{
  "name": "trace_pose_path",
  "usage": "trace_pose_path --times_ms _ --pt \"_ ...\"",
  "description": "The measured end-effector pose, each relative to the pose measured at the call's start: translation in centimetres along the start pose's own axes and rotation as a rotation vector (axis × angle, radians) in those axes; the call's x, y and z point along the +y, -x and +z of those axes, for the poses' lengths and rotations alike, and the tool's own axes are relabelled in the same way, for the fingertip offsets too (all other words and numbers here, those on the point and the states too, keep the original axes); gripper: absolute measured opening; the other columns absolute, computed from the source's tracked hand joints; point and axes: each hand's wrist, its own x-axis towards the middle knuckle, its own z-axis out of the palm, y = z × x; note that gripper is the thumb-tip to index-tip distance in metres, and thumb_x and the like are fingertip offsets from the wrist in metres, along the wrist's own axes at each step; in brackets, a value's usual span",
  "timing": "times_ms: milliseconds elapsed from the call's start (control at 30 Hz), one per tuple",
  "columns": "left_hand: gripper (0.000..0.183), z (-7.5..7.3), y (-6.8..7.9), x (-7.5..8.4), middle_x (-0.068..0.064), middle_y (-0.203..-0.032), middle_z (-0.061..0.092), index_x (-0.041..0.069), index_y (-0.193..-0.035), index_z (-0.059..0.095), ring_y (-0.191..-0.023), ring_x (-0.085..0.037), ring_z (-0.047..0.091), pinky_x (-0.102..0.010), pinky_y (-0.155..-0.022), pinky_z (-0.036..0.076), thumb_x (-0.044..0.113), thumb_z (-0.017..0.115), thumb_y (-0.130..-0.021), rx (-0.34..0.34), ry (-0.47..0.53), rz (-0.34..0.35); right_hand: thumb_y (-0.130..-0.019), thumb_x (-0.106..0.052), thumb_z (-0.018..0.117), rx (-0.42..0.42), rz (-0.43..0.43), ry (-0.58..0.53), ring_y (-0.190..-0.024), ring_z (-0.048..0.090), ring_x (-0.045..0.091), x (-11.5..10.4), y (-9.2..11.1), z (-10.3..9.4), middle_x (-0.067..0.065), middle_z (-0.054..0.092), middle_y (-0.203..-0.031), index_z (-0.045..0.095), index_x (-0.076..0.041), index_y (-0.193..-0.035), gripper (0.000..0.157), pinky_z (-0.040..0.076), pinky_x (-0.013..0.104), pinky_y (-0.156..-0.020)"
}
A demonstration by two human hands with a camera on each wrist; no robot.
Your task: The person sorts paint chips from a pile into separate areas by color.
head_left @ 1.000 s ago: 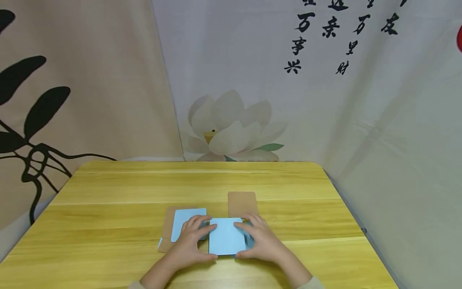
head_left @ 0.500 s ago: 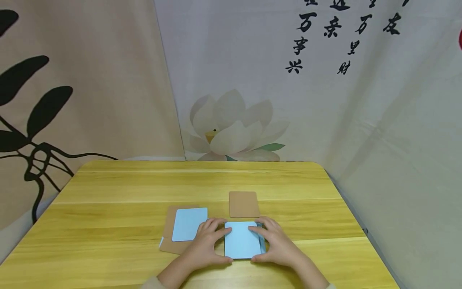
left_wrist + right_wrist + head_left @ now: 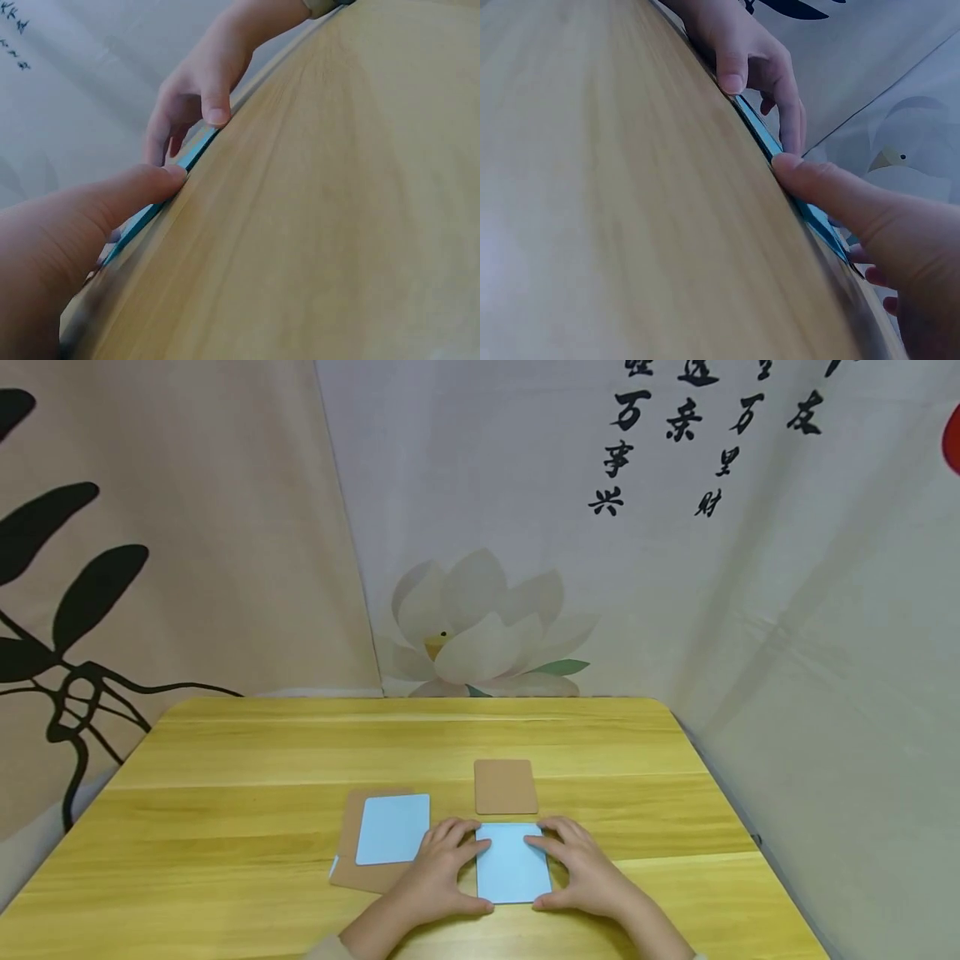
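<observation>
Since both hands have hold of the blue card point(image 3: 513, 864), I'd say the step here is getting it neatly squared up. It's on the counter point(image 3: 225, 760) in front of the person, just on the near side of the small brown card point(image 3: 506, 787). Left hand point(image 3: 441, 874) and right hand point(image 3: 588, 872) each have the fingers spread wide in a C, pinching it from near edge to far edge, with one finger from each over the top face. Can't tell if it's one sheet or a few; the wrist views only show a thin blue edge around the thumbs.

If it's several layers, I'd nudge the edges flush with even pressure from both sides, because one thumb shoving harder could skew it or bow the middle. Go light on top too, or layers might slide. And I'd watch the left hand near the other blue card point(image 3: 393, 829), which lies on a bigger brown card point(image 3: 367, 877); a careless sweep could drag both.
</observation>
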Motion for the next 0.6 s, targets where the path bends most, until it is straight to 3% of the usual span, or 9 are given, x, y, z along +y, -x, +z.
trace_pose_path --times_ms 600 --pt "0.083 0.06 0.09 -0.14 -0.004 -0.144 0.04 0.015 -0.131 0.06 -0.13 -0.027 0.032 -0.055 -0.102 0.026 0.072 0.067 -0.07 0.008 -0.03 0.015 -0.07 -0.067 0.068 -0.018 -0.012 0.005 -0.134 0.026 0.035 0.08 0.01 0.07 0.009 0.033 -0.147 0.052 -0.017 -0.139 0.087 0.027 0.062 -0.101"
